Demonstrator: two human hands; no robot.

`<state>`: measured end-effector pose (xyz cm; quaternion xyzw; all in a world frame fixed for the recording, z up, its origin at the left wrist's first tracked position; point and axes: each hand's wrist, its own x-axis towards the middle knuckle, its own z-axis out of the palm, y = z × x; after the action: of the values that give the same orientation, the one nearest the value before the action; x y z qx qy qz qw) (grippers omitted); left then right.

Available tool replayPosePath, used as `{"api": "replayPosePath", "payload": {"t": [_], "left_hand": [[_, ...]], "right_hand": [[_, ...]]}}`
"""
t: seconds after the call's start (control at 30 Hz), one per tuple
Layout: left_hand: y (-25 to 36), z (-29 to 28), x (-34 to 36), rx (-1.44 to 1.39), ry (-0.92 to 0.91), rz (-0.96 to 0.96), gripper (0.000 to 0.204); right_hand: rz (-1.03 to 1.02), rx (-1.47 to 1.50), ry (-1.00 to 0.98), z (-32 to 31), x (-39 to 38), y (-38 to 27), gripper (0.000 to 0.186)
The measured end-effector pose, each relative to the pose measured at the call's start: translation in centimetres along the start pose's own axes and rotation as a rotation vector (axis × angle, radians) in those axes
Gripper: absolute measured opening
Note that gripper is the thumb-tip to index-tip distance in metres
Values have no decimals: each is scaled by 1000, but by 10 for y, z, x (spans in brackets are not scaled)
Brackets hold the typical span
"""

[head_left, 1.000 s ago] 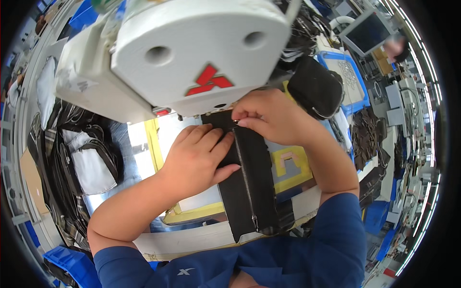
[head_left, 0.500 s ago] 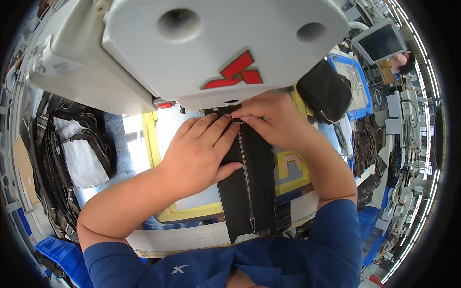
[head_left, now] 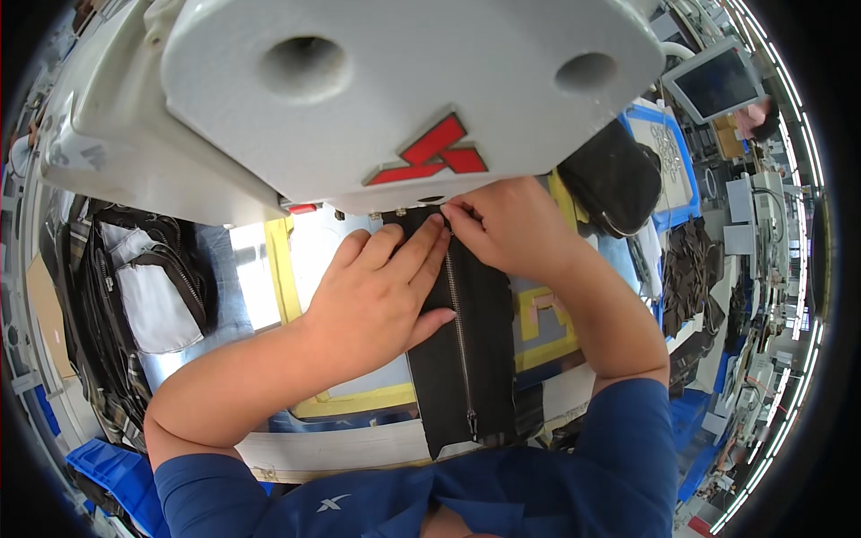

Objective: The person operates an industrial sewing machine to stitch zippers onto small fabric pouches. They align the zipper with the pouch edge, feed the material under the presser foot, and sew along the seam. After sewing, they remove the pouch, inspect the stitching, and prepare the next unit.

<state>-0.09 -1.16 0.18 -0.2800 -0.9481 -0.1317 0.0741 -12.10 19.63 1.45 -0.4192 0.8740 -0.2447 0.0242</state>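
A long black fabric panel (head_left: 489, 359) with a metal zipper (head_left: 461, 345) down its middle lies on the work surface, its far end beneath the grey sewing machine head (head_left: 377, 90). My left hand (head_left: 377, 296) rests on the panel's left side, fingers apart, index and middle fingertips by the zipper's far end. At that same end my right hand (head_left: 516, 229) pinches with thumb and index finger, apparently gripping the panel's edge. What exactly sits between those fingertips is hard to see. Toward me, a zipper pull (head_left: 473, 421) hangs at the near end.
Black bag pieces with zippers and white lining (head_left: 161, 305) are piled at left. A black pouch (head_left: 614, 175) sits to the right, before a blue-rimmed tray (head_left: 677, 152). Yellow tape (head_left: 359, 399) borders the work plate. A blue bin (head_left: 117, 475) stands lower left; a screen (head_left: 715, 85) is upper right.
The machine head looks slightly larger and lower in view. My left ring and little fingers have bent and drawn back a little. My right fingers have curled in closer at the zipper's end.
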Motion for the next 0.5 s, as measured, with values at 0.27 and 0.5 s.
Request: {"api": "replayPosePath", "payload": {"t": [0.27, 0.5], "left_hand": [[-3, -5, 4, -51, -18, -42, 83], [-3, -8, 8, -69, -18, -59, 83]], "right_hand": [[86, 83, 18, 0, 1, 0, 16], [-155, -149, 134, 10, -31, -3, 28]]}}
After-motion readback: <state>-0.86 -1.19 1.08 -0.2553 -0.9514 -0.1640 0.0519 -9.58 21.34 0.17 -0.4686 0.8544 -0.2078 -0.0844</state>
